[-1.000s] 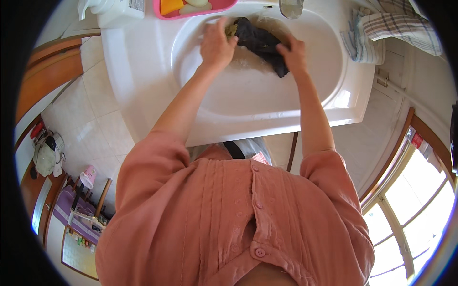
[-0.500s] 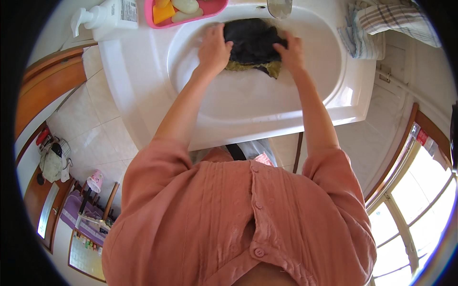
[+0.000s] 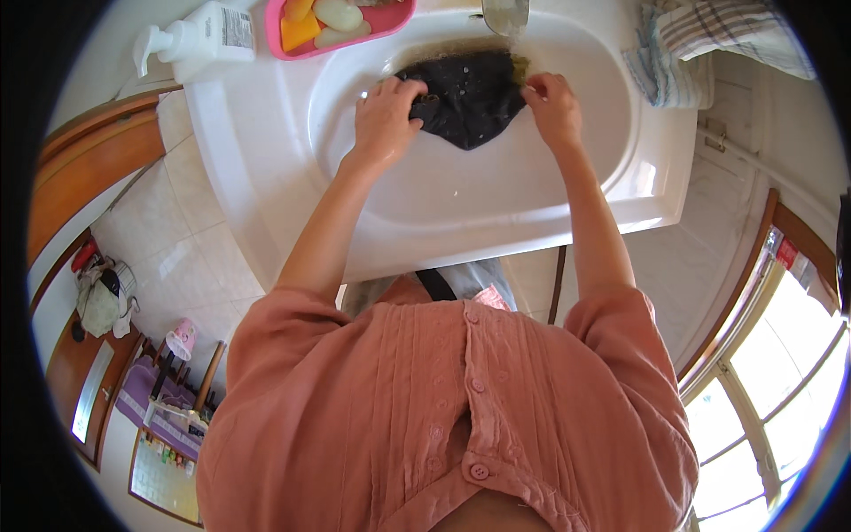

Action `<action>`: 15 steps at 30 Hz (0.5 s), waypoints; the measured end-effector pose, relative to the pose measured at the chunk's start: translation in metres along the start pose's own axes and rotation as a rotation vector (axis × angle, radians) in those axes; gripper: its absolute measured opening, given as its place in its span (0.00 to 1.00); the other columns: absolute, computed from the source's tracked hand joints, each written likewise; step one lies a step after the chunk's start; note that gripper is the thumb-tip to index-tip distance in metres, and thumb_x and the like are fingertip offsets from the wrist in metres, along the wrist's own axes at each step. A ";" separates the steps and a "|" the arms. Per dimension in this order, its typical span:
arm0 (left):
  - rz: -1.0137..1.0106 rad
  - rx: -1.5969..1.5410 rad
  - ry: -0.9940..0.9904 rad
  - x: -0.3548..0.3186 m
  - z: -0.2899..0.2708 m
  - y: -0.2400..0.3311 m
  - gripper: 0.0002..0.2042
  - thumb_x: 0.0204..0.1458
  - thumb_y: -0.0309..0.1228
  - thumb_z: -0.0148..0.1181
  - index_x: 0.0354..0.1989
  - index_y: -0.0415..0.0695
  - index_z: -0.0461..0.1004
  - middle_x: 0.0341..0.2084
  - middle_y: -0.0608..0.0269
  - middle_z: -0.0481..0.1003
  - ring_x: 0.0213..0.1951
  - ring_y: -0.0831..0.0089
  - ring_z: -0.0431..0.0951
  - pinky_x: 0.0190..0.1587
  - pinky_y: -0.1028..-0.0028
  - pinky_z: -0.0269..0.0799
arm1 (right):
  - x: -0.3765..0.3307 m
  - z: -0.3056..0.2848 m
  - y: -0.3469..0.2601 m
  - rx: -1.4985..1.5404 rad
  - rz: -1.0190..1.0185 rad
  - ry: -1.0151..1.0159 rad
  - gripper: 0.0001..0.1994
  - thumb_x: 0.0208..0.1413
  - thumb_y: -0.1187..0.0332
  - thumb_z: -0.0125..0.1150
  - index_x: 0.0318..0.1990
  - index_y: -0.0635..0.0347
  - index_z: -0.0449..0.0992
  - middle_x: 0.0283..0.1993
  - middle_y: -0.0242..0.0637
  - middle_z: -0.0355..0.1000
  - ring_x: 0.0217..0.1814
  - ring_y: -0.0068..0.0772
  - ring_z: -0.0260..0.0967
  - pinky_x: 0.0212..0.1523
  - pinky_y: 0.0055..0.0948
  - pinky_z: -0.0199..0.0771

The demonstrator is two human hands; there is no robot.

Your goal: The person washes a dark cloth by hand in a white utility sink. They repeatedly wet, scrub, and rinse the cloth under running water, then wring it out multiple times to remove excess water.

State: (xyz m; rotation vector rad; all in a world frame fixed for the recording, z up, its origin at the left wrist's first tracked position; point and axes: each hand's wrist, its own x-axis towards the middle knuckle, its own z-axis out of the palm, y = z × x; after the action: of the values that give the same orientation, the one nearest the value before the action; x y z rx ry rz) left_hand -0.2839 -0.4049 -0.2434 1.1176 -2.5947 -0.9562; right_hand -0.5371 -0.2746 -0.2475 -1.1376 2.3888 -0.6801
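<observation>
A wet black cloth garment (image 3: 465, 97) lies spread in the white washbasin (image 3: 443, 191), its lower edge coming to a blunt point. A bit of olive-yellow fabric (image 3: 520, 67) shows at its upper right. My left hand (image 3: 386, 120) grips the garment's left edge, fingers curled over it. At the right edge, my right hand (image 3: 557, 108) pinches the cloth between thumb and fingers. Water runs from the metal faucet (image 3: 506, 14) just behind the garment, and brownish water lies along the cloth's far side.
A pink soap tray (image 3: 403, 18) with several soap bars stands on the basin's far left rim. Beside it is a white pump bottle (image 3: 208, 43). Folded striped towels (image 3: 722, 40) hang over the right corner. A window (image 3: 771, 399) is at the lower right.
The bunched black garment has been spread flatter and drawn nearer to me, covering most of the olive fabric. Both hands have moved slightly nearer, and the right now pinches its edge.
</observation>
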 end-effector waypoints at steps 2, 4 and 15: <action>-0.004 0.087 -0.136 0.003 0.004 -0.005 0.17 0.44 0.21 0.66 0.43 0.50 0.74 0.43 0.61 0.72 0.54 0.57 0.71 0.53 0.57 0.67 | 0.000 0.022 -0.017 -0.131 -0.121 0.101 0.06 0.49 0.75 0.62 0.35 0.56 0.79 0.40 0.39 0.73 0.44 0.46 0.73 0.45 0.39 0.73; -0.006 0.173 -0.206 0.001 -0.002 -0.005 0.16 0.43 0.20 0.65 0.41 0.50 0.75 0.44 0.61 0.71 0.54 0.56 0.71 0.54 0.57 0.66 | 0.009 0.026 0.007 -0.036 -0.184 0.015 0.06 0.48 0.77 0.59 0.34 0.56 0.78 0.38 0.40 0.73 0.43 0.47 0.73 0.43 0.40 0.73; -0.922 -1.224 -0.079 0.002 0.013 0.038 0.36 0.58 0.65 0.50 0.66 0.53 0.62 0.63 0.56 0.65 0.67 0.59 0.60 0.54 0.45 0.70 | 0.007 0.084 -0.048 1.051 0.362 -0.179 0.34 0.47 0.74 0.70 0.64 0.61 0.65 0.55 0.50 0.69 0.58 0.48 0.69 0.58 0.42 0.72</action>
State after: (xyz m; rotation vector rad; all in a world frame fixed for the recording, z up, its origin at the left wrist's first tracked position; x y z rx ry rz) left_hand -0.3129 -0.3798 -0.2305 1.7005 -0.8711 -2.2375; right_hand -0.4668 -0.3273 -0.2878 -0.2847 1.5919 -1.3679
